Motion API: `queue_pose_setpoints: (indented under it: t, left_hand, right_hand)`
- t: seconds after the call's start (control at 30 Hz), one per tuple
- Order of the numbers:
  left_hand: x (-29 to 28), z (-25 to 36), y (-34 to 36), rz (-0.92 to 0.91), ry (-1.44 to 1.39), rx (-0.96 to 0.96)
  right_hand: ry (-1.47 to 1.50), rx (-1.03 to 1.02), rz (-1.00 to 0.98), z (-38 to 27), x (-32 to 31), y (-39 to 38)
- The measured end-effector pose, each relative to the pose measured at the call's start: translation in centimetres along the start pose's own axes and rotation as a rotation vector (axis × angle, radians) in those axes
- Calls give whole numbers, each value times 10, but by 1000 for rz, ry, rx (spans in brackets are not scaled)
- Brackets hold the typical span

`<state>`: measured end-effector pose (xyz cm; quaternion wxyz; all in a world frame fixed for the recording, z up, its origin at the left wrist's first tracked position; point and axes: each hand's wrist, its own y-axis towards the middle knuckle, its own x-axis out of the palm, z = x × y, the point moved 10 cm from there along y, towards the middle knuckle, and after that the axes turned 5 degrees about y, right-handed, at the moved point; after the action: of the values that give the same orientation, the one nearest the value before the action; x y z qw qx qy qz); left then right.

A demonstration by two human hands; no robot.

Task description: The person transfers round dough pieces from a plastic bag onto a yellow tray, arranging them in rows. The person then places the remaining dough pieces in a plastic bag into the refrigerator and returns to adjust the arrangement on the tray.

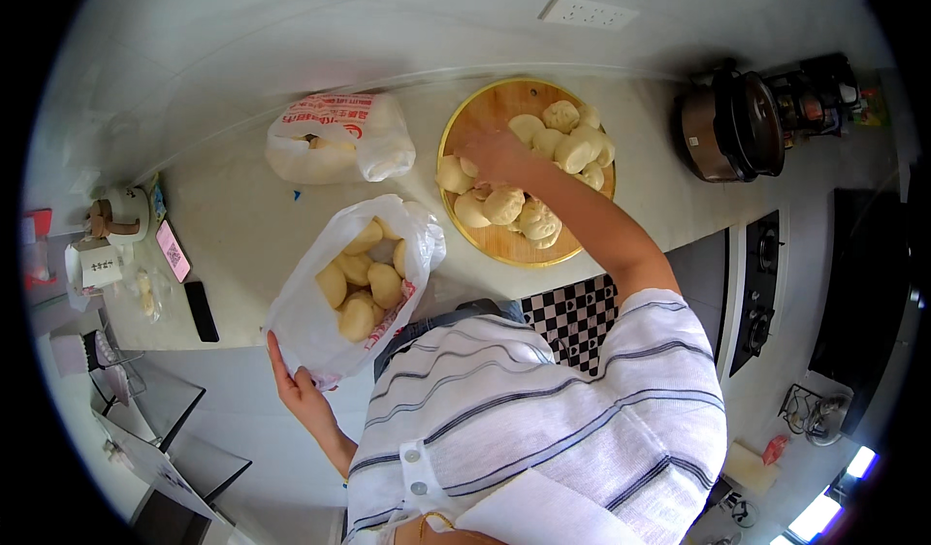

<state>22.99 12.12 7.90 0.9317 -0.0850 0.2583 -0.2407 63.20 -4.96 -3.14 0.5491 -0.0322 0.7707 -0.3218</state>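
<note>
My right hand reaches over pale round buns on the round wooden board with a gold rim; its fingers are blurred, so I cannot tell what they hold. My left hand grips the lower left edge of an open white plastic bag at the counter's front, with several smooth buns inside it. A second white bag with red print lies farther back, left of the board, with its contents partly hidden.
A brown electric cooker stands at the right, near a gas hob. A black phone, a pink card and small cartons are at the left end of the counter. A wall socket is behind.
</note>
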Motion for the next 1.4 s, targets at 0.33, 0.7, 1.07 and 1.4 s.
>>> queue_pose_setpoints:
  t: [0.33,0.7,1.07,1.4]
  left_hand:
    - [-2,-5,1,7,34,21]
    - [-5,-15,1,48,49,31]
    - [-4,-14,7,2,14,-5]
    - [-2,-5,2,-12,2,56]
  right_hand:
    - [831,51,237,52,-27,-25]
    - [-107,262,480,122,-12,40]
    - [158,-21,110,-3,36,33]
    - [1045,22,358,37,6,8]
